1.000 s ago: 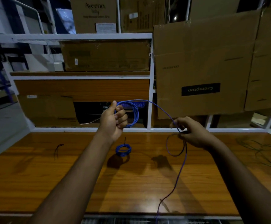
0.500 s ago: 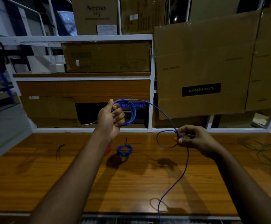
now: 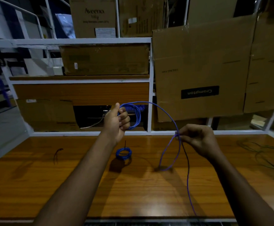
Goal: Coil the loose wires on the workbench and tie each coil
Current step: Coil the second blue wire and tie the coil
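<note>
While your left hand (image 3: 116, 121) is gripping the gathered turns of thin blue wire (image 3: 133, 115) above the glossy wooden table (image 3: 35, 185), your right hand (image 3: 196, 139) is pinching its next loop; a loosening grip risks spilling turns, and the trailing tail risks snagging.

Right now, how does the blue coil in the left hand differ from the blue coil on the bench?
The held coil is gripped in the air by the left hand; the bench coil lies flat. The held coil is larger and trails wire to the right hand; the bench coil is closed, a dark tie end sticking up. Both are blue wire.
</note>
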`<move>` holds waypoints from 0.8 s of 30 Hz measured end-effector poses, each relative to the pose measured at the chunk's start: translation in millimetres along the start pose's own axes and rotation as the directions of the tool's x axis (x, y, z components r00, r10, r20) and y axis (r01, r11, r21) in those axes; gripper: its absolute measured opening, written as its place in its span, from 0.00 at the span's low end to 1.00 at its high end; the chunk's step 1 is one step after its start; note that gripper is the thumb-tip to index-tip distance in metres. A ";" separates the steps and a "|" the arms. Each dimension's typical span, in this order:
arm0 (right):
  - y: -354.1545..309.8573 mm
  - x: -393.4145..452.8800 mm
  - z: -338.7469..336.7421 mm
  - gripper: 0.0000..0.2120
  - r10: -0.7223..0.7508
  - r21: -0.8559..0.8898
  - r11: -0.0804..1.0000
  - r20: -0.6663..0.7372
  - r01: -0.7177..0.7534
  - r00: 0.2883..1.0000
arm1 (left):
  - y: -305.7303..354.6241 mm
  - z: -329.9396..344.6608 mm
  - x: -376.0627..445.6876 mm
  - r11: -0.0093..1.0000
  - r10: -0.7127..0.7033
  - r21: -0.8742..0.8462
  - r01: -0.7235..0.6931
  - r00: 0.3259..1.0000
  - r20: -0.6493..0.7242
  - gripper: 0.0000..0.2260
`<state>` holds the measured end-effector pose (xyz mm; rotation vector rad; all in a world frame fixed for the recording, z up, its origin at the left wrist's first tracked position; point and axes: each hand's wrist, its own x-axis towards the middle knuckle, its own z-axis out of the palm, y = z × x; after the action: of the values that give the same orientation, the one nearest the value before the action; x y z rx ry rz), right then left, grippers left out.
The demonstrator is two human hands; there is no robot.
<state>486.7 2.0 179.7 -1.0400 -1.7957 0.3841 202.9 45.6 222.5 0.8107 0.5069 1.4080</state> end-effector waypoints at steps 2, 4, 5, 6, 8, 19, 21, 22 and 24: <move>-15.3 -0.2 -3.3 0.05 0.016 0.239 0.971 0.006 -0.017 1.000 | -4.3 1.1 1.1 1.000 -0.003 0.014 0.003 1.000 -0.010 0.18; -24.8 1.0 -2.3 0.07 0.084 0.469 0.881 -0.036 -0.057 0.996 | -7.3 0.9 1.5 1.000 -0.005 0.015 0.006 1.000 -0.018 0.19; -27.5 1.9 -0.9 0.07 0.141 0.568 0.818 -0.051 -0.087 0.989 | -8.3 0.5 1.7 1.000 -0.007 0.011 0.007 1.000 -0.022 0.19; -29.6 3.2 0.7 0.07 0.199 0.664 0.740 -0.060 -0.110 0.978 | -8.8 -0.2 1.8 1.000 -0.006 0.007 0.006 1.000 -0.028 0.19; -31.3 5.7 4.8 0.08 0.312 0.817 0.561 -0.061 -0.132 0.948 | -8.8 -1.4 1.3 1.000 0.006 0.009 -0.006 0.999 -0.039 0.19; -43.3 6.8 13.9 0.12 0.636 0.958 0.180 0.059 -0.222 0.770 | -2.6 -5.8 -1.3 0.998 0.056 0.021 -0.055 0.995 -0.081 0.19; -36.0 6.8 4.9 0.11 0.692 0.912 0.319 -0.038 -0.258 0.721 | -0.7 -8.7 -3.2 0.998 0.061 0.030 -0.059 0.995 -0.084 0.19; -31.8 6.4 0.7 0.10 0.718 0.860 0.412 -0.104 -0.300 0.688 | 0.2 -9.9 -4.2 0.998 0.063 0.031 -0.061 0.994 -0.084 0.19; -24.0 6.2 -6.6 0.12 0.735 0.677 0.599 -0.254 -0.427 0.629 | 2.4 -11.6 -5.8 0.998 0.065 0.028 -0.063 0.995 -0.078 0.19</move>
<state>480.0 -8.3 202.2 -1.1560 -0.6938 0.9068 192.1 42.1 216.0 0.8005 0.5649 1.4997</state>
